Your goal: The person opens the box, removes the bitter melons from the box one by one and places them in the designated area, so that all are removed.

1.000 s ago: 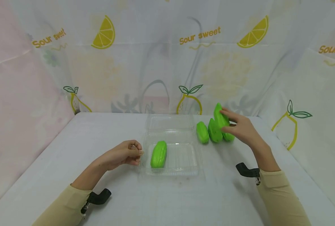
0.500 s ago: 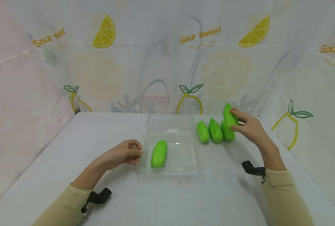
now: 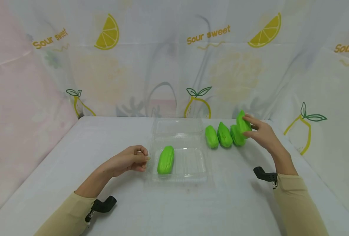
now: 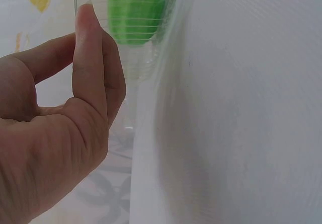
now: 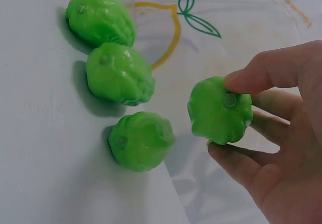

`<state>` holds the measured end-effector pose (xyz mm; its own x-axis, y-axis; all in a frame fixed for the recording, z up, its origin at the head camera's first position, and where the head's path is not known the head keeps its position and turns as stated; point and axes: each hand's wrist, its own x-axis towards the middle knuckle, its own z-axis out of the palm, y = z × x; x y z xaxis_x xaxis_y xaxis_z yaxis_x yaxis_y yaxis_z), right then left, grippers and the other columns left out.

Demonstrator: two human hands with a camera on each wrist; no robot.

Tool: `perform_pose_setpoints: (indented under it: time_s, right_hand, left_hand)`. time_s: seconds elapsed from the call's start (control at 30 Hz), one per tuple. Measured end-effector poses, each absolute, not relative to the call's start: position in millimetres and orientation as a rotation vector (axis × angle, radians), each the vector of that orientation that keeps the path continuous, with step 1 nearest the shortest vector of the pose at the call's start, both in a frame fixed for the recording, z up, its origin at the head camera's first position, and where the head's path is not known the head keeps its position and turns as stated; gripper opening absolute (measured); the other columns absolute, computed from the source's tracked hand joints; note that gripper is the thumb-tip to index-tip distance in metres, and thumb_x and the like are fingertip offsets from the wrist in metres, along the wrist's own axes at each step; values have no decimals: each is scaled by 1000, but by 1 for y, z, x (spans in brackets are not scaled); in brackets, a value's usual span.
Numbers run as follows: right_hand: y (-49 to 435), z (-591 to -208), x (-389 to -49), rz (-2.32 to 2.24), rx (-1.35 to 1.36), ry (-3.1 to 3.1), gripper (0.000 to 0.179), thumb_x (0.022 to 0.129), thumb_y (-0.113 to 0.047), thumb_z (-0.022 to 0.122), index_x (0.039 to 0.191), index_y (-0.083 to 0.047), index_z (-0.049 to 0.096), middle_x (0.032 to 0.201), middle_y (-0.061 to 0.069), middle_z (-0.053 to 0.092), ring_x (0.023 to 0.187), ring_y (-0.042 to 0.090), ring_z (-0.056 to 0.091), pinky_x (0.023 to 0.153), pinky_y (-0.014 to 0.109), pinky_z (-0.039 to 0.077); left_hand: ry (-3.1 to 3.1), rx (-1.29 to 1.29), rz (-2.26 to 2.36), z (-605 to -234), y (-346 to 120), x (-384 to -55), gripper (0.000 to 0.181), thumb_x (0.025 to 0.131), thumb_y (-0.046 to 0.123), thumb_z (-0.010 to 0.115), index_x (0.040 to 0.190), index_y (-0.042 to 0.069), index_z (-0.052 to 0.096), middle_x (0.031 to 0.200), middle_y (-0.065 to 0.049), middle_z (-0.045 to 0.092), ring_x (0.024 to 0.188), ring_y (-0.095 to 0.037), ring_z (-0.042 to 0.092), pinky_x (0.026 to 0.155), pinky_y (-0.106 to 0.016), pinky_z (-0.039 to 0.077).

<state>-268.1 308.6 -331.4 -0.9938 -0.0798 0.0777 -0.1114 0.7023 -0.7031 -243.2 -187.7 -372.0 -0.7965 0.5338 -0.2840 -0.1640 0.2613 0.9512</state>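
Observation:
My left hand [image 3: 131,159] pinches the left rim of a clear plastic clamshell box [image 3: 190,164], its thumb and fingertips meeting at the rim in the left wrist view. The lid [image 3: 177,127] lies folded back behind the box. One bright green, long ridged toy fruit [image 3: 165,160] lies in the box's left part. My right hand [image 3: 261,132] holds a similar green fruit [image 5: 219,110] between thumb and fingers, raised above the table with its pointed tip up. Three more green fruits [image 3: 211,137] [image 3: 224,135] [image 3: 237,135] lie in a row left of that hand.
A white-covered table [image 3: 174,209] spreads under everything. A patterned curtain [image 3: 139,65] with lemon prints stands behind it and at both sides. Black wrist mounts [image 3: 103,205] [image 3: 264,175] stick out from both sleeves.
My right hand has moved to the right with the green fruit and lowered slightly, from over the row to its right end. The left hand has stayed at the box rim.

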Motion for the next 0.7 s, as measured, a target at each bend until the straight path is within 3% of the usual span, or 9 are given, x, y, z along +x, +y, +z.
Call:
perform_pose_setpoints:
  time_s: [0.37, 0.7]
  right_hand:
    - [324, -339, -271, 1177, 99, -2889, 73, 93, -20, 61, 157, -14, 25, 166, 8, 14, 142, 53, 30, 108, 65, 38]
    - [334, -349, -270, 1179, 82, -2911, 72, 93, -17, 58, 156, -7, 25, 165, 17, 14, 138, 58, 32, 108, 67, 37]
  left_hand:
    - [1964, 329, 1588, -373, -188, -244, 27, 98, 19, 62, 108, 2, 43, 73, 0, 59, 70, -11, 64, 68, -21, 58]
    - [1958, 327, 1591, -373, -187, -244, 27, 98, 18, 61, 108, 2, 43, 73, 0, 59, 70, -11, 64, 67, -21, 58]
